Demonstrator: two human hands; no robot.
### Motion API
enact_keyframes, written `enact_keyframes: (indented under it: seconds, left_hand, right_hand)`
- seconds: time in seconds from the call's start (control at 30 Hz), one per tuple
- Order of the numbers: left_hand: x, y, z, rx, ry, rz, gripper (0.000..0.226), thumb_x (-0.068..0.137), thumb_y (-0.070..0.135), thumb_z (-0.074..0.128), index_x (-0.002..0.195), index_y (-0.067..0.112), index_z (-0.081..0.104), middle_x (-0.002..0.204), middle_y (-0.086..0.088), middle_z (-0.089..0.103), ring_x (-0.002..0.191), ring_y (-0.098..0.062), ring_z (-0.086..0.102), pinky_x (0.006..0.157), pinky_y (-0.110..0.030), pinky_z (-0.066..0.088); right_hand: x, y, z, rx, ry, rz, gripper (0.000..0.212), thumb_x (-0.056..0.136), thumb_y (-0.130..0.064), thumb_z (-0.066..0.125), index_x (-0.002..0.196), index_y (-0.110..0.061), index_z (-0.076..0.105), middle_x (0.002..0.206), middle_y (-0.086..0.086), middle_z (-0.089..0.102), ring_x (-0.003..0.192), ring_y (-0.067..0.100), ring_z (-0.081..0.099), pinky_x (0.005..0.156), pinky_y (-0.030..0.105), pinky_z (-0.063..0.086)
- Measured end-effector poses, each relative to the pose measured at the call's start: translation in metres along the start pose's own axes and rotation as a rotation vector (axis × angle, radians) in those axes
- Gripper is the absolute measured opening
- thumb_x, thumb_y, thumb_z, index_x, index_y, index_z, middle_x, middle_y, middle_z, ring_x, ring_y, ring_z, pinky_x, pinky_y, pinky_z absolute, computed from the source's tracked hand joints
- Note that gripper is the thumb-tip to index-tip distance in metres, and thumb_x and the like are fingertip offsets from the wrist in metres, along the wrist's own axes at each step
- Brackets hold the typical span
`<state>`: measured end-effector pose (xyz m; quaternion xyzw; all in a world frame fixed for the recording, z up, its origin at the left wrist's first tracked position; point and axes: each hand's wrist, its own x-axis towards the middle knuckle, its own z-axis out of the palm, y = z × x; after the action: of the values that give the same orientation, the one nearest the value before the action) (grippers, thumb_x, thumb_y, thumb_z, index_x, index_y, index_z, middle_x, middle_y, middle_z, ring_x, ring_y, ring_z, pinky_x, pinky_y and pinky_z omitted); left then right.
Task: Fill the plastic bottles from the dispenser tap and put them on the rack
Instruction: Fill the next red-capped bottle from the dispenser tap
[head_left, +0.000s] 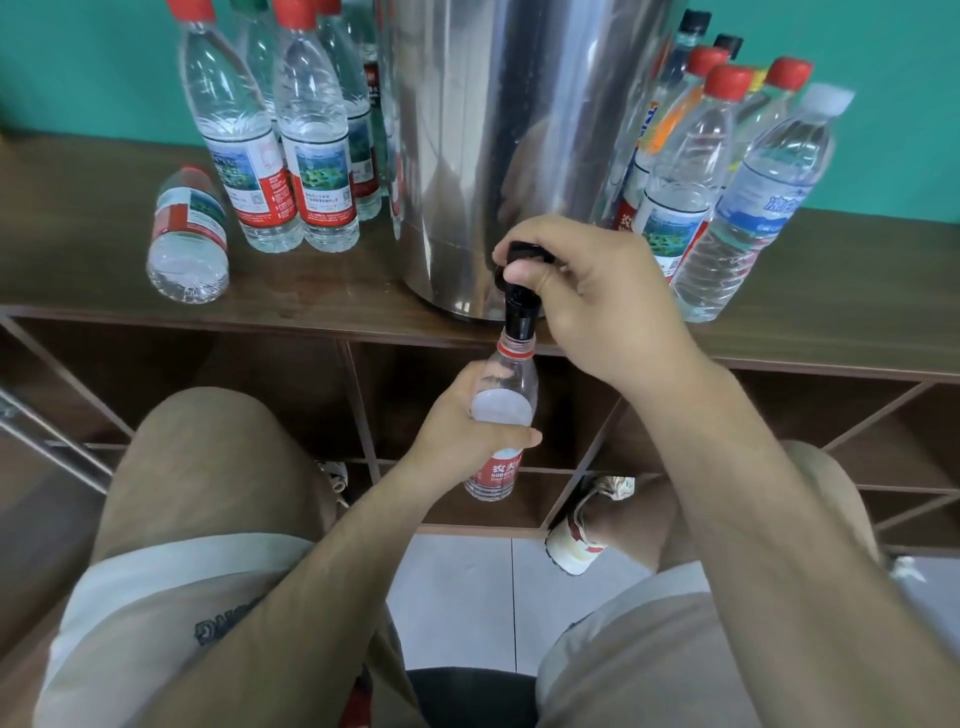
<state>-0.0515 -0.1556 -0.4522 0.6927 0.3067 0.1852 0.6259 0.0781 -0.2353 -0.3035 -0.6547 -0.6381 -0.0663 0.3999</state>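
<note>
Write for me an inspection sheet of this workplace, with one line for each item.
Surface: brown wooden shelf top, carrying the dispenser and bottles.
Job's things: shiny steel cylindrical dispenser; its black plastic tap sits over the open mouth of the clear plastic bottle with red label; capped bottles standing left and right of the dispenser.
Clutter: one capped bottle lying on its side.
Grippers: left hand grips the bottle's body; right hand, fingers pinching the tap's top.
Cables: nothing seen.
Surroundings: teal wall, pale tiled floor, open wooden compartments below.
</note>
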Motion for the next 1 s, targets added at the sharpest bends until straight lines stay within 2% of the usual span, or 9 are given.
enact_keyframes:
  seconds: [0.1, 0.23, 0.37, 0.43, 0.57, 0.67, 0.77, 0.9, 1.0]
  left_hand:
    - [0.0, 0.0, 0.0, -0.007, 0.003, -0.004, 0.074, 0.07, 0.025, 0.094, 0.129, 0.041, 0.053, 0.117, 0.012, 0.065, 0.109, -0.019, 0.066, 0.088, -0.033, 0.06]
    - [0.001, 0.002, 0.001, -0.019, 0.017, -0.01, 0.077, 0.067, 0.023, 0.095, 0.13, 0.04, 0.054, 0.117, 0.011, 0.067, 0.109, -0.016, 0.066, 0.091, -0.036, 0.06]
    - [0.0, 0.002, 0.002, -0.046, 0.021, -0.006, 0.076, 0.066, 0.018, 0.096, 0.127, 0.041, 0.056, 0.115, 0.011, 0.07, 0.108, -0.014, 0.068, 0.089, -0.032, 0.059]
    - [0.0, 0.002, 0.002, -0.068, 0.003, 0.003, 0.076, 0.066, 0.016, 0.095, 0.13, 0.036, 0.058, 0.118, 0.008, 0.072, 0.112, -0.016, 0.069, 0.095, -0.039, 0.059]
    - [-0.001, 0.006, 0.0, -0.04, -0.026, 0.047, 0.076, 0.062, 0.025, 0.091, 0.13, 0.033, 0.058, 0.116, 0.011, 0.073, 0.109, -0.008, 0.07, 0.092, -0.036, 0.058]
    - [-0.001, 0.005, -0.001, -0.036, -0.016, 0.026, 0.077, 0.065, 0.023, 0.092, 0.131, 0.035, 0.055, 0.114, 0.01, 0.072, 0.107, -0.011, 0.071, 0.091, -0.035, 0.059]
    - [-0.001, 0.003, -0.001, -0.036, -0.016, 0.025, 0.073, 0.068, 0.018, 0.092, 0.128, 0.038, 0.055, 0.114, 0.009, 0.071, 0.106, -0.012, 0.071, 0.087, -0.031, 0.06]
    - [0.0, -0.001, -0.002, -0.037, -0.043, 0.003, 0.073, 0.062, 0.021, 0.086, 0.127, 0.038, 0.055, 0.115, 0.008, 0.071, 0.106, -0.014, 0.071, 0.085, -0.029, 0.059]
    - [0.002, -0.004, -0.003, 0.006, -0.052, -0.033, 0.075, 0.067, 0.019, 0.089, 0.13, 0.035, 0.051, 0.117, 0.007, 0.067, 0.107, -0.018, 0.069, 0.082, -0.028, 0.057]
  right_hand:
    - [-0.017, -0.002, 0.015, -0.103, 0.19, -0.131, 0.021, 0.094, 0.008, 0.064, 0.108, -0.003, 0.075, 0.1, 0.006, 0.076, 0.098, 0.004, 0.066, 0.09, 0.021, 0.054]
    - [-0.032, 0.005, 0.033, -0.212, 0.333, -0.271, 0.035, 0.085, 0.023, 0.057, 0.111, 0.007, 0.075, 0.113, 0.019, 0.076, 0.112, 0.033, 0.073, 0.094, 0.047, 0.06]
    - [-0.046, 0.015, 0.039, -0.222, 0.317, -0.355, 0.038, 0.088, 0.026, 0.055, 0.116, 0.009, 0.073, 0.128, 0.023, 0.069, 0.128, 0.039, 0.064, 0.105, 0.049, 0.055]
    - [-0.051, 0.018, 0.041, -0.195, 0.261, -0.364, 0.033, 0.092, 0.02, 0.058, 0.121, 0.01, 0.071, 0.136, 0.024, 0.064, 0.135, 0.039, 0.058, 0.112, 0.047, 0.05]
    - [-0.06, 0.024, 0.04, -0.041, 0.256, -0.214, 0.044, 0.098, -0.016, 0.072, 0.135, 0.002, 0.06, 0.147, 0.015, 0.055, 0.142, 0.025, 0.05, 0.115, 0.04, 0.044]
    - [-0.064, 0.033, 0.039, 0.121, 0.263, -0.003, 0.03, 0.095, -0.029, 0.07, 0.115, -0.009, 0.059, 0.118, 0.005, 0.058, 0.113, 0.017, 0.058, 0.089, 0.042, 0.055]
    - [-0.066, 0.042, 0.043, 0.265, 0.007, 0.275, 0.029, 0.088, -0.045, 0.073, 0.104, -0.027, 0.057, 0.104, -0.003, 0.063, 0.1, 0.018, 0.066, 0.079, 0.043, 0.058]
    - [-0.065, 0.048, 0.05, 0.353, -0.158, 0.356, 0.028, 0.086, -0.042, 0.078, 0.107, -0.028, 0.068, 0.104, -0.01, 0.072, 0.098, 0.01, 0.07, 0.069, 0.015, 0.051]
    - [-0.064, 0.052, 0.05, 0.421, -0.174, 0.398, 0.022, 0.085, -0.03, 0.085, 0.102, -0.026, 0.072, 0.101, -0.01, 0.076, 0.095, 0.007, 0.072, 0.07, 0.012, 0.05]
